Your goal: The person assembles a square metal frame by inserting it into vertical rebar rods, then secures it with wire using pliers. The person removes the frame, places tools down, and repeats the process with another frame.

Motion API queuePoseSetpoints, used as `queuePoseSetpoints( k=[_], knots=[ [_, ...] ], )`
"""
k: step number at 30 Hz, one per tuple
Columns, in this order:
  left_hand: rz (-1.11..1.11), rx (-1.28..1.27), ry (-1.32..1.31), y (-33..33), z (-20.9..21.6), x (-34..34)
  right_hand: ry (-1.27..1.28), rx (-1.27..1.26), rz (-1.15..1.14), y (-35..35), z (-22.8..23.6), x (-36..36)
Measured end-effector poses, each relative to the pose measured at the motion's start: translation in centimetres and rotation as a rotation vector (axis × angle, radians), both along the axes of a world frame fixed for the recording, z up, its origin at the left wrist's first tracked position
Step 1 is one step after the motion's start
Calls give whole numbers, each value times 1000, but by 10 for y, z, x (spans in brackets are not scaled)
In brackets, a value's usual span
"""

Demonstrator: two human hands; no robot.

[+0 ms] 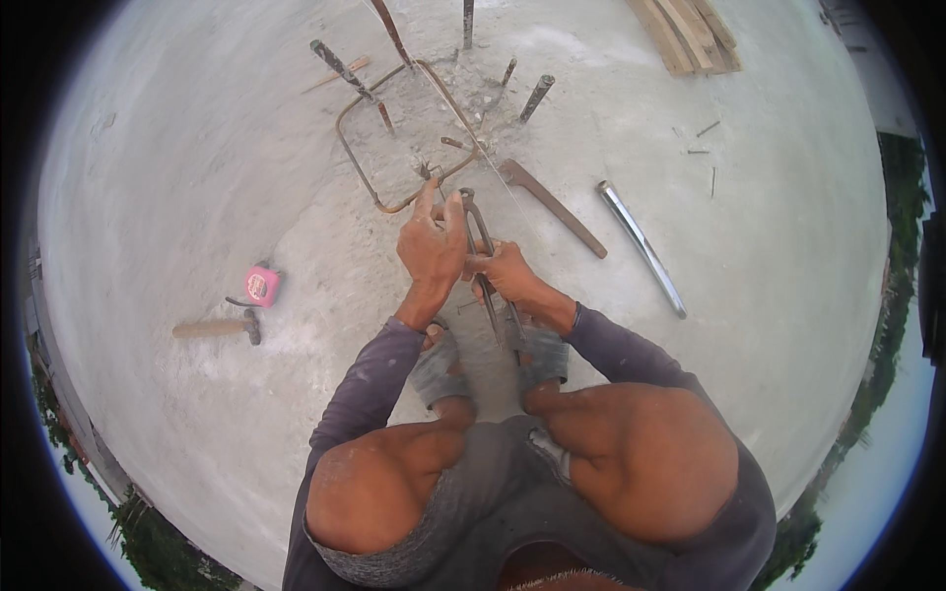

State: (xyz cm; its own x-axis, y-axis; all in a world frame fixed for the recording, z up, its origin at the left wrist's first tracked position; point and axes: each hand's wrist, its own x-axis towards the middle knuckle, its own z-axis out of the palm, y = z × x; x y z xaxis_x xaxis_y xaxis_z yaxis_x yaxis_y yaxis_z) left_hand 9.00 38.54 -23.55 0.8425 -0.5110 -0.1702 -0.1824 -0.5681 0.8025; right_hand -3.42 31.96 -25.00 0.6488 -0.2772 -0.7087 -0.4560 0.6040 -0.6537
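Note:
Low in front of me, my right hand (509,273) is closed around the handles of a pair of pincers (484,227), whose head points away from me. Beside it, my left hand (432,244) reaches to the near side of a bent steel stirrup (349,150). Its index finger and thumb close on a thin dark tie wire (440,188); the other fingers are curled and partly hidden. The stirrup, a rounded square of rusty bar, encloses upright rebar stubs (340,67). A taut pale string (448,113) crosses over it.
Right of the stirrup lie a flat rusty bar (557,210) and a shiny metal pipe (642,249). A hammer (219,327) and pink tape measure (261,285) rest at left. Wooden boards (687,34) and loose nails (712,182) lie farther right. Another rebar stub (537,98) stands up.

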Motion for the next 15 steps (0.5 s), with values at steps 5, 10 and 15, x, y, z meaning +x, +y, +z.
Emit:
queuePoseSetpoints(
  k=[5, 10, 15],
  knots=[
    [-574, 265, -778, -6, 12, 8, 26, -52, 55, -3, -2, 0],
    [-774, 554, -858, -20, 21, 32, 43, -14, 46, -4, 2, 0],
    [-835, 465, -838, -34, 10, 48, 25, 14, 27, 1, 4, 2]
  ],
)
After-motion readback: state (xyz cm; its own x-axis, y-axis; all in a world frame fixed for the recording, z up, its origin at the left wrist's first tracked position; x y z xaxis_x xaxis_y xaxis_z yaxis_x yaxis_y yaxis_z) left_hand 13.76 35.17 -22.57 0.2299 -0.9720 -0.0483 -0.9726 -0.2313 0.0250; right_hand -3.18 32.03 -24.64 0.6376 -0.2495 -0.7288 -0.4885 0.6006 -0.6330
